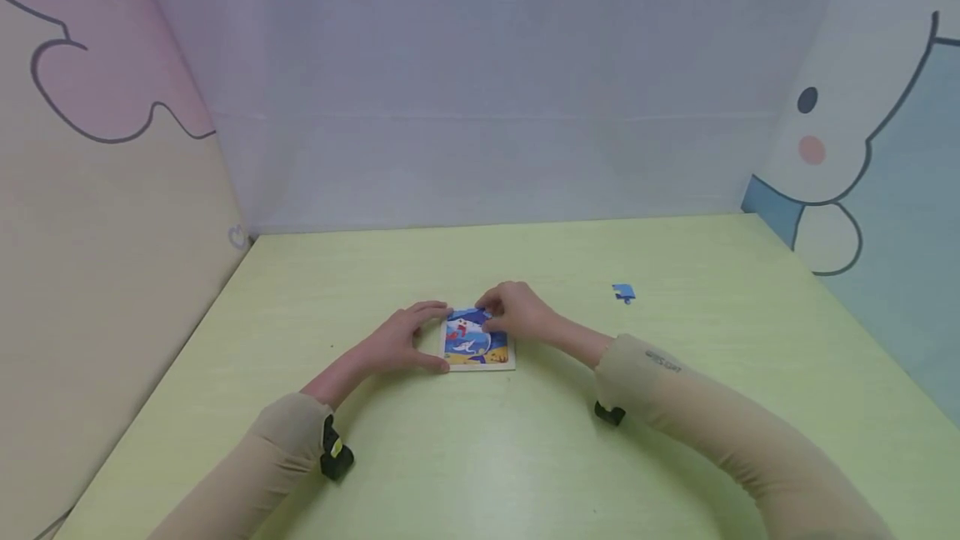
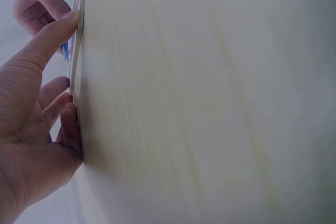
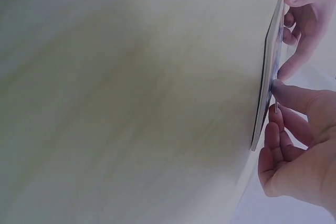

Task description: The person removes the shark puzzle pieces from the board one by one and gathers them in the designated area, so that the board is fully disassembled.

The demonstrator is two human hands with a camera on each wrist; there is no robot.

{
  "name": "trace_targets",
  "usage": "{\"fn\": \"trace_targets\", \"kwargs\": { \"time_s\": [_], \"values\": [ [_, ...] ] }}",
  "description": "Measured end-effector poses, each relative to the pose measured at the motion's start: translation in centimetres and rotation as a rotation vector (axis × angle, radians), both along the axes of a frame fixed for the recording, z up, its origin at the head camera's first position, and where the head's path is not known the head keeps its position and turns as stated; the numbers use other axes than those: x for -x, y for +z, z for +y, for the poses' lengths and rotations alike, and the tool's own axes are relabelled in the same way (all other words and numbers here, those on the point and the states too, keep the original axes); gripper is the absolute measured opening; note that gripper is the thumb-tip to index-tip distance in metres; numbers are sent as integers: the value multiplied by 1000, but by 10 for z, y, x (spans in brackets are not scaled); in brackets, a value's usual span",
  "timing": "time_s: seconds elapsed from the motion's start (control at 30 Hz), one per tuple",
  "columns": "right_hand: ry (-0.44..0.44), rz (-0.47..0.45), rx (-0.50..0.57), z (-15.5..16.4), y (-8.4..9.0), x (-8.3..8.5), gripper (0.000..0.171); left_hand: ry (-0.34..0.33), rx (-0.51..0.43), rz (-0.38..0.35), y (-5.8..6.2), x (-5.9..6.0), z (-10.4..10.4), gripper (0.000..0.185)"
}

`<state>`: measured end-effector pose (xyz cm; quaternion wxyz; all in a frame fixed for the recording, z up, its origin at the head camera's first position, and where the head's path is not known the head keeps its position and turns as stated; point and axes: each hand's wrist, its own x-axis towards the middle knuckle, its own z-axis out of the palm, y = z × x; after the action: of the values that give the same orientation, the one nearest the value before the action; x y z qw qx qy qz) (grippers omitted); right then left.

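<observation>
A small square jigsaw puzzle (image 1: pixel 467 346) in a pale wooden tray lies on the table, its picture blue, white, red and yellow. My left hand (image 1: pixel 397 340) holds the tray by its left side, thumb at the near corner and fingertips at the far corner. Over the puzzle's upper right part, my right hand (image 1: pixel 521 311) pinches a puzzle piece between thumb and fingers. That blue piece (image 2: pixel 65 51) stands tilted against the tray in the left wrist view. From the right wrist, the tray (image 3: pixel 266 72) appears edge-on, and the right fingers hide most of the piece.
One loose blue puzzle piece (image 1: pixel 623 292) lies on the pale yellow-green table (image 1: pixel 480 448), to the right of and beyond the right hand. A plain pale cloth (image 1: pixel 480 98) hangs behind the table, and cartoon-printed panels (image 1: pixel 847 123) stand at both sides.
</observation>
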<state>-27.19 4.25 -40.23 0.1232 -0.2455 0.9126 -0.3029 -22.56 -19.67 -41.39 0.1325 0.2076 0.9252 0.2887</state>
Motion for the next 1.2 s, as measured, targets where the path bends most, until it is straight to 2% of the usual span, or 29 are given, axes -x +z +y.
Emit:
{"fn": "trace_targets", "kwargs": {
  "time_s": [0.47,0.77,0.93,1.2],
  "values": [
    [49,183,-45,8,0,1,32,2,-1,-6,-1,0,1,87],
    [-48,214,-77,27,-5,8,35,15,6,-7,-1,0,1,87],
    [-70,253,-77,42,-4,13,34,12,14,6,-2,0,-1,87],
    [-141,240,-102,65,-5,25,31,11,10,8,-3,0,-3,87]
  ]
}}
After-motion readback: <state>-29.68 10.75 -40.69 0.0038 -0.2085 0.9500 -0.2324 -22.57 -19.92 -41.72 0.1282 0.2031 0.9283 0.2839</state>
